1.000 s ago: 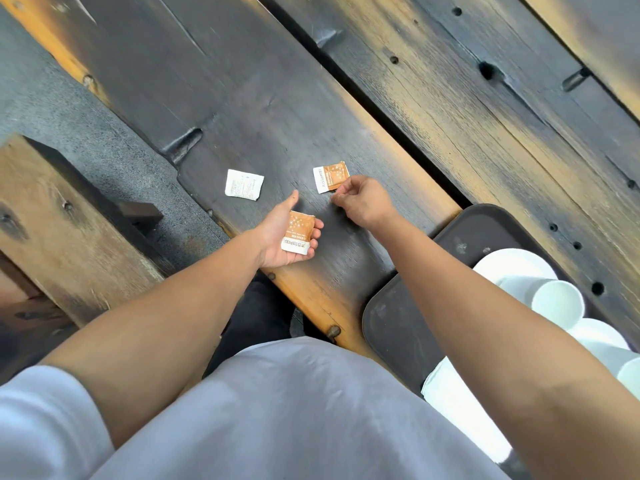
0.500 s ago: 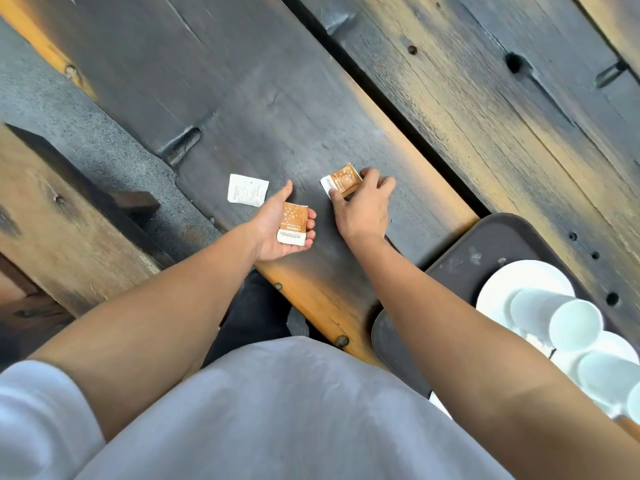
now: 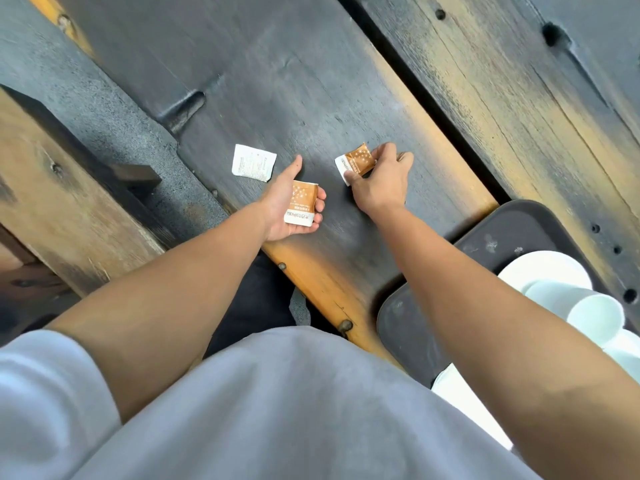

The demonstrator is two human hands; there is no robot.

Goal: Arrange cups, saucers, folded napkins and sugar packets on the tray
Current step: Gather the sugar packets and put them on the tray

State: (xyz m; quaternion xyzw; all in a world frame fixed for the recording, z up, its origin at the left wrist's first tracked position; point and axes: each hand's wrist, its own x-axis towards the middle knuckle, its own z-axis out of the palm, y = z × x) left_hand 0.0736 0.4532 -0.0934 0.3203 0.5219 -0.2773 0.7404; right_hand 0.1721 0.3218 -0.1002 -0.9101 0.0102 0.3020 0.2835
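My left hand (image 3: pixel 287 206) lies palm up over the dark wooden table, fingers curled round an orange and white sugar packet (image 3: pixel 300 206). My right hand (image 3: pixel 381 183) pinches a second orange sugar packet (image 3: pixel 356 161) between thumb and fingers, lifting it off the table. A white sugar packet (image 3: pixel 254 162) lies flat on the wood just left of my left thumb. The dark tray (image 3: pixel 415 327) sits at the right, holding a white saucer (image 3: pixel 540 268), white cups (image 3: pixel 595 315) lying on their sides and a white napkin (image 3: pixel 467 400) at its near end, partly hidden by my right arm.
The table (image 3: pixel 311 81) is made of dark weathered planks with a gap between them. A wooden bench (image 3: pixel 52 202) stands at the left, with grey ground between it and the table. My grey shirt fills the bottom of the view.
My right hand has closed on the second orange packet and tilted it up off the wood. The left hand keeps its packet. The view has drifted slightly left, showing more of the tray.
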